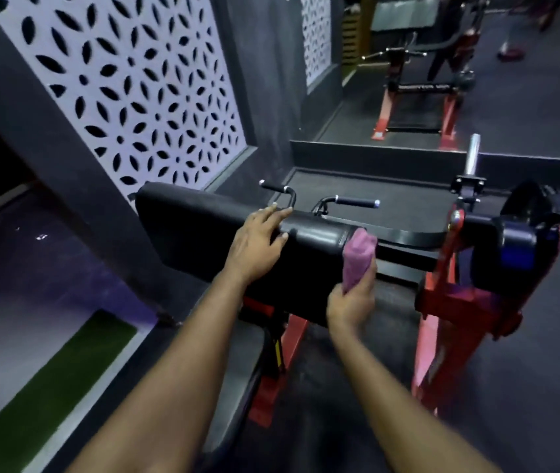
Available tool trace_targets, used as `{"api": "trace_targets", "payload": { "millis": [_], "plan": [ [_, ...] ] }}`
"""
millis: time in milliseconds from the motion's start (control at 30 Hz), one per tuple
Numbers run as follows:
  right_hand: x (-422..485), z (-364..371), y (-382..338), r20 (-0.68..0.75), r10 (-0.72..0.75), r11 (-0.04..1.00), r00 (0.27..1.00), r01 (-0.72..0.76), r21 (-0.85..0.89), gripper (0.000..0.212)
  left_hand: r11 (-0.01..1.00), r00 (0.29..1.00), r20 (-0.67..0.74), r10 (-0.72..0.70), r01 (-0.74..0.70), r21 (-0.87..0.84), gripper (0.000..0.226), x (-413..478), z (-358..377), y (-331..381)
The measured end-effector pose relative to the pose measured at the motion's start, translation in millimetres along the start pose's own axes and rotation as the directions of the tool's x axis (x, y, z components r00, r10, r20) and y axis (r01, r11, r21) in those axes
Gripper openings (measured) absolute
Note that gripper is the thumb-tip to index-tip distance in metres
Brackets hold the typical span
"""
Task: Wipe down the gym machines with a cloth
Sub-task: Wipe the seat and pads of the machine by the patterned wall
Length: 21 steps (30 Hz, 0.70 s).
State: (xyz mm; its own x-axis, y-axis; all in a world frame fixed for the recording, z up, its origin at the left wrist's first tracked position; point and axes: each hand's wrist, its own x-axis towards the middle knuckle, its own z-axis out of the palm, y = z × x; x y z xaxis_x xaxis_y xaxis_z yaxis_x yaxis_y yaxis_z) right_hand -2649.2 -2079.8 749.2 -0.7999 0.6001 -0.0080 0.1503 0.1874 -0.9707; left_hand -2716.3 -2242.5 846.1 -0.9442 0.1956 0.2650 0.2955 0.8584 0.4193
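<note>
Nearest to me, two bare forearms reach forward toward a black pad [200, 233], the padded top of a gym machine. On the floor below and to the left of the pad I see a strip of green turf [50, 380].

Just short of the pad's right end, the right hand [352, 303] is curled tight around the lower end of a rolled pink cloth [358, 257]. The cloth stands upright from the fist, and its top end touches the pad near the pad's right edge.

The left hand [258, 240] rests on top of the pad near its middle, with the fingers straight, spread over the far edge and gripping nothing.

Under the pad and to its right, a red frame [442, 322] carries the machine. Just behind the pad, two black handles [353, 201] point outward. Behind the pad's right side, a shiny metal peg [474, 153] stands upright.

Behind and left of the pad, I see a white wall panel [128, 90] cut with a leaf pattern. Well beyond the pad, what looks like a mirror [357, 114] shows another red and black machine.
</note>
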Motion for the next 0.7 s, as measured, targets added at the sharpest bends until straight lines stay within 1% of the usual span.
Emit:
{"api": "trace_targets", "payload": {
  "millis": [67, 100, 133, 167, 200, 267, 300, 333, 367, 400, 433, 467, 533, 600, 633, 700],
  "plan": [
    [-22.5, 15.2, 25.0, -0.059, 0.056, 0.998, 0.997, -0.056, 0.013, 0.086, 0.996, 0.991, 0.127, 0.047, -0.056, 0.073, 0.053, 18.7, 6.4, -15.8],
    [-24.1, 16.3, 28.4, -0.069, 0.109, 0.994, 0.992, -0.107, 0.03, 0.084, 0.984, 0.985, 0.15, 0.081, -0.103, 0.146, 0.052, 22.0, 10.7, -22.0],
    [-17.3, 17.1, 26.1, -0.076, 0.149, 0.988, 0.986, -0.145, 0.048, 0.083, 0.967, 0.983, 0.146, 0.115, -0.144, 0.209, 0.052, 21.8, 14.1, -27.0],
    [-5.8, 20.8, 18.6, -0.118, 0.174, 0.984, 0.978, -0.167, 0.067, 0.083, 0.955, 0.98, 0.132, 0.146, -0.174, 0.239, 0.052, 23.0, 15.3, -32.0],
    [5.9, 25.4, 8.8, -0.185, 0.165, 0.984, 0.969, -0.149, 0.098, 0.083, 0.952, 0.978, 0.119, 0.172, -0.197, 0.236, 0.052, 26.3, 16.8, -37.5],
    [16.7, 27.4, -18.0, -0.283, 0.048, 0.993, 0.958, -0.016, 0.113, 0.088, 0.946, 0.974, 0.078, 0.214, -0.226, 0.233, 0.051, 24.8, 19.0, -43.2],
    [14.5, 28.8, -25.4, -0.313, -0.033, 0.996, 0.949, 0.059, 0.073, 0.092, 0.939, 0.97, 0.072, 0.232, -0.243, 0.243, 0.051, 25.2, 19.0, -44.2],
    [9.1, 32.3, -25.3, -0.33, -0.114, 0.992, 0.937, 0.124, 0.009, 0.094, 0.934, 0.965, 0.079, 0.249, -0.261, 0.245, 0.052, 27.4, 18.3, -45.1],
    [-1.1, 36.9, -16.9, -0.335, -0.174, 0.985, 0.926, 0.158, -0.074, 0.094, 0.929, 0.96, 0.09, 0.266, -0.28, 0.24, 0.052, 29.3, 17.2, -47.0],
    [-12.1, 40.7, -2.2, -0.333, -0.197, 0.977, 0.922, 0.156, -0.145, 0.091, 0.926, 0.957, 0.096, 0.274, -0.289, 0.243, 0.052, 30.9, 16.2, -48.1],
    [-22.7, 43.2, 15.0, -0.337, -0.184, 0.974, 0.923, 0.125, -0.189, 0.086, 0.92, 0.953, 0.101, 0.286, -0.303, 0.248, 0.052, 31.4, 16.2, -49.3],
    [-31.8, 44.0, 29.9, -0.33, -0.13, 0.978, 0.935, 0.066, -0.196, 0.081, 0.914, 0.949, 0.103, 0.299, -0.316, 0.255, 0.052, 31.8, 16.0, -51.0],
    [-42.3, 43.9, 46.9, -0.271, 0.033, 0.976, 0.962, -0.09, -0.2, 0.073, 0.899, 0.936, 0.108, 0.334, -0.351, 0.264, 0.051, 33.4, 14.4, -53.0],
    [-36.7, 43.2, 41.4, -0.251, 0.166, 0.966, 0.954, -0.209, -0.154, 0.07, 0.876, 0.922, 0.132, 0.364, -0.387, 0.287, 0.05, 36.9, 11.8, -55.1],
    [-28.0, 41.1, 29.9, -0.263, 0.2, 0.965, 0.944, -0.237, -0.115, 0.068, 0.866, 0.915, 0.144, 0.376, -0.402, 0.297, 0.051, 39.3, 10.8, -54.9],
    [-15.2, 37.2, -4.3, -0.333, 0.194, 0.966, 0.923, -0.239, -0.101, 0.068, 0.834, 0.891, 0.166, 0.423, -0.454, 0.312, 0.053, 44.3, 7.0, -59.2]
  ]
}}
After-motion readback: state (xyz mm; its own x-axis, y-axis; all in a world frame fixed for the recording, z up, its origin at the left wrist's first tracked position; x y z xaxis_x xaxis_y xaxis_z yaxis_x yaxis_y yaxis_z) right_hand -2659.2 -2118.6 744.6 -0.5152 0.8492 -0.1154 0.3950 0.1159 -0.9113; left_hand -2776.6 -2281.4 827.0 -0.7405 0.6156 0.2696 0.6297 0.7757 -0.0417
